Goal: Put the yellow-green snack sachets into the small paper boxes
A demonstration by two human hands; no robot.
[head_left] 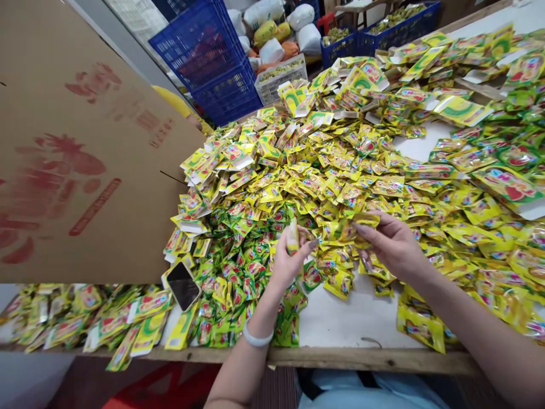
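A big heap of small yellow and green snack packets [323,170] covers the white table [353,318]. My left hand [289,258], with a pale bangle on its wrist, is closed round an upright yellow packet [292,236] at the heap's near edge. My right hand [389,241] is just to its right, fingers curled and pinching a flat yellow packet [361,220] lifted slightly off the pile. The two hands are close together, a few centimetres apart.
A large brown cardboard sheet [80,147] with red print leans over the table's left side. A dark phone [183,286] lies among packets near it. Blue crates [208,51], a white basket [281,76] and filled bags [272,28] stand behind the table.
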